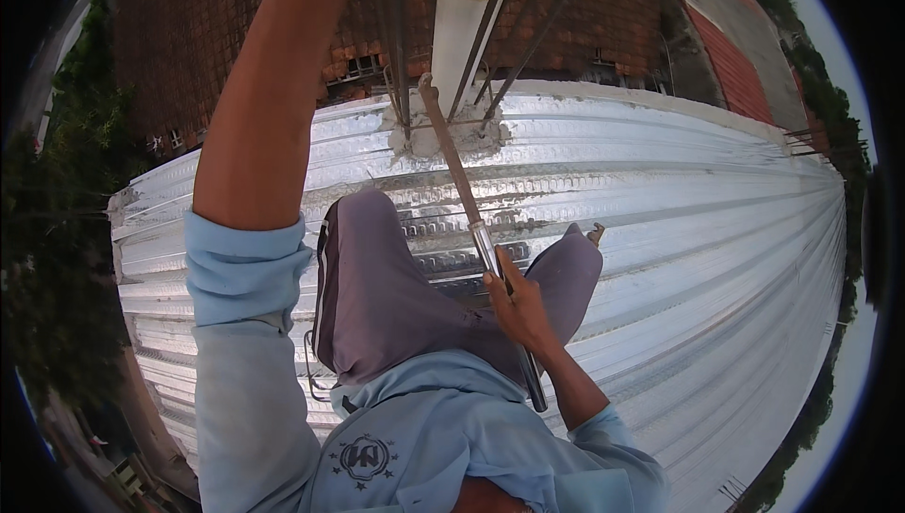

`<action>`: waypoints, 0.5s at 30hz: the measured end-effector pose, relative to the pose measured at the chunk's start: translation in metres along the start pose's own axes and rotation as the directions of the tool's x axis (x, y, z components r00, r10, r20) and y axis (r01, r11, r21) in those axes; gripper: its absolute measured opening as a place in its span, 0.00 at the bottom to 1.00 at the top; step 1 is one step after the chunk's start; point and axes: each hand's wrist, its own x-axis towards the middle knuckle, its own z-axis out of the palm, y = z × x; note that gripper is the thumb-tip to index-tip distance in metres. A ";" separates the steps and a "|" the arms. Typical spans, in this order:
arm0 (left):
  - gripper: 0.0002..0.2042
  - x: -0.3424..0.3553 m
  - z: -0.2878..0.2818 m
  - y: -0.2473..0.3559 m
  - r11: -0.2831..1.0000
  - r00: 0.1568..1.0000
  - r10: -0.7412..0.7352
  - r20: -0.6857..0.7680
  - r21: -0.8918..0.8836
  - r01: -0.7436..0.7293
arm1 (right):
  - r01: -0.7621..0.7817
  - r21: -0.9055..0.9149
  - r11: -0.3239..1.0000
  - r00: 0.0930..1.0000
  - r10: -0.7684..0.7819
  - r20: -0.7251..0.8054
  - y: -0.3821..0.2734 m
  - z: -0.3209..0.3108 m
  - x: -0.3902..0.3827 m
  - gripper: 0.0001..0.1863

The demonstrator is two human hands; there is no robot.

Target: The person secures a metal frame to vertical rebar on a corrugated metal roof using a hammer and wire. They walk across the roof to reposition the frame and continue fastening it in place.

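My right hand (518,304) is closed around the shiny tubular handle of a long rebar bending bar (454,166). The bar slants up and away from my lap, and its rusty notched head lies in front of several upright rebars (403,60). Whether the head touches a rebar I cannot tell. My left arm reaches up past the top edge, so my left hand is out of sight. Among the rebars stands a white plastic pipe (456,27). A rough concrete patch (415,142) surrounds their base.
I sit with knees bent on ribbed silvery metal decking (679,230). Bent wire (311,367) lies by my left hip. Beyond the deck's far edge is a tiled roof (207,32), with a red roof (731,65) to the right. Trees (71,192) stand below on the left.
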 end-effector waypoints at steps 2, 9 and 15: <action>0.11 0.002 -0.004 -0.002 1.000 1.000 -0.003 0.029 0.010 0.003 | 0.032 -0.018 0.999 0.997 -0.034 -0.069 -0.010 0.016 0.024 0.31; 0.10 -0.003 -0.003 -0.003 0.991 0.998 0.060 0.034 -0.121 -0.056 | 0.254 -0.069 0.965 0.948 -0.263 -0.181 0.002 0.075 0.140 0.30; 0.09 -0.008 -0.034 0.010 0.954 0.952 0.056 0.302 -0.296 0.038 | 0.343 -0.025 0.939 0.884 -0.331 -0.330 -0.027 0.089 0.172 0.29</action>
